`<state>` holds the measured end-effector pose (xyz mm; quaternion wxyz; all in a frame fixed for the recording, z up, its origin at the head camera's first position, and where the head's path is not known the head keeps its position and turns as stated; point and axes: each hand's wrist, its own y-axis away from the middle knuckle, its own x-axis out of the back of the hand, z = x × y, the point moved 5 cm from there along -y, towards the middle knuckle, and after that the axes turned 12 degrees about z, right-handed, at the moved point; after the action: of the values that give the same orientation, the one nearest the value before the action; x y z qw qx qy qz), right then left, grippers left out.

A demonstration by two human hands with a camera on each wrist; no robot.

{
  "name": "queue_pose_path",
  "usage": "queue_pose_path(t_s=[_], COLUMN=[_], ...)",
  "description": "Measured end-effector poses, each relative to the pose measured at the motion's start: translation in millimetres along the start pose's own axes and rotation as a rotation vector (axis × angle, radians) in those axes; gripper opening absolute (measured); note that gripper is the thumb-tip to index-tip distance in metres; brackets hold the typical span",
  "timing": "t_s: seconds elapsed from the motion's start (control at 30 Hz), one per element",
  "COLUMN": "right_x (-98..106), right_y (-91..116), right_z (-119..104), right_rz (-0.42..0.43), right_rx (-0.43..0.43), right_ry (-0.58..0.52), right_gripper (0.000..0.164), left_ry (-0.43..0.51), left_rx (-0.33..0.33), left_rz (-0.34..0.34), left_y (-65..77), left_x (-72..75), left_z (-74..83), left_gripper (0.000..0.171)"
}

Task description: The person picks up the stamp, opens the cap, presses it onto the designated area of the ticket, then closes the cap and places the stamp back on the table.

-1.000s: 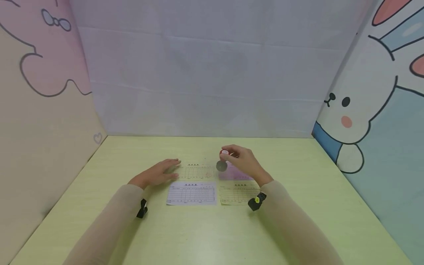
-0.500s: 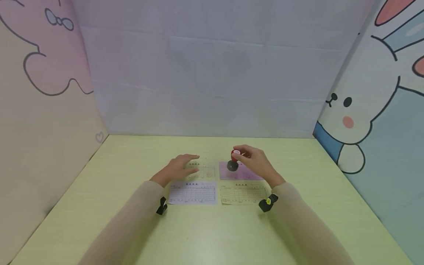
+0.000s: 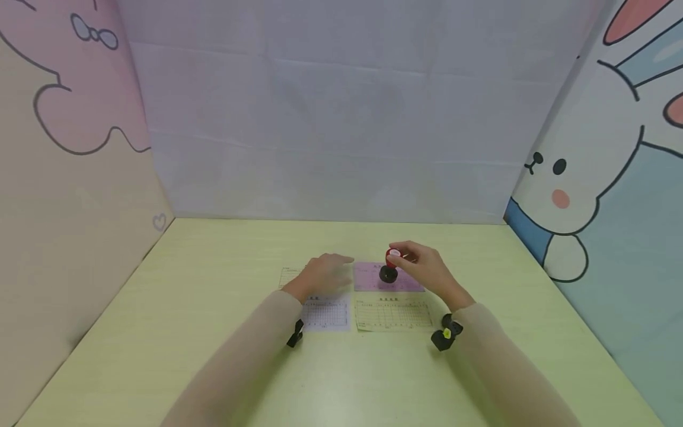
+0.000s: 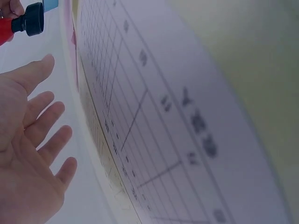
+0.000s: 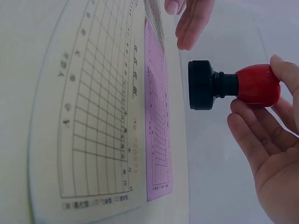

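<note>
My right hand (image 3: 429, 270) pinches a stamp (image 3: 389, 273) by its red handle (image 5: 258, 85), with thumb and fingertips. The stamp's round black base (image 5: 201, 85) hangs a little above the purple form slip (image 3: 368, 277), apart from the paper in the right wrist view. My left hand (image 3: 320, 276), slightly blurred in the head view, hovers over a pale form slip (image 3: 290, 273) at the back left and hides most of it. Its fingers are spread and hold nothing, as the left wrist view (image 4: 28, 135) confirms.
A white form slip (image 3: 331, 314) lies at the front left, partly behind my left arm. Beside it, at the front right, is a yellowish form slip (image 3: 395, 314). All lie on a pale yellow-green table (image 3: 341, 379), bounded by a whitish back wall (image 3: 341, 130) and printed side walls.
My left hand has moved right, from the left edge of the back-left slip to across it. My right hand has carried the stamp rightward, over the middle of the purple slip.
</note>
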<state>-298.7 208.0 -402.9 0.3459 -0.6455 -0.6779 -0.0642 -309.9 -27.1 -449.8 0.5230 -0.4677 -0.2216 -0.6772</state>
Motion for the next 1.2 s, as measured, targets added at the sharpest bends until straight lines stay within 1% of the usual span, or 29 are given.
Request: queue_pose_path(t_s=[0.1, 0.27, 0.4, 0.5, 0.7, 0.93, 1.2], right_x=[4, 12, 17, 20, 28, 34, 37], right_y=[3, 6, 8, 9, 11, 13, 18], right_z=[4, 9, 13, 15, 20, 27, 37], right_rz=[0.008, 0.015, 0.014, 0.012, 0.021, 0.019, 0.007], right_rx=[0.002, -0.008, -0.01, -0.014, -0.01, -0.017, -0.043], right_ry=[0.032, 0.069, 0.087, 0.087, 0.105, 0.117, 0.13], right_gripper=[0.042, 0.043, 0.044, 0.044, 0.045, 0.045, 0.046], left_ry=[-0.036, -0.092, -0.159, -0.206, -0.245, -0.226, -0.241], left_rx=[-0.01, -0.062, -0.105, -0.125, -0.155, -0.137, -0.121], left_rz=[-0.008, -0.017, -0.032, -0.05, -0.053, -0.063, -0.078], left_y=[-5.2, -9.0, -9.5, -9.2, -8.8, -7.0, -6.9], left_x=[-8.3, -16.6, -19.5, -20.5, -23.1, -23.5, -24.3], left_z=[4.2, 11.3, 16.7, 19.1, 19.4, 19.3, 20.0], left_gripper=[0.051, 0.051, 0.052, 0.054, 0.055, 0.054, 0.056])
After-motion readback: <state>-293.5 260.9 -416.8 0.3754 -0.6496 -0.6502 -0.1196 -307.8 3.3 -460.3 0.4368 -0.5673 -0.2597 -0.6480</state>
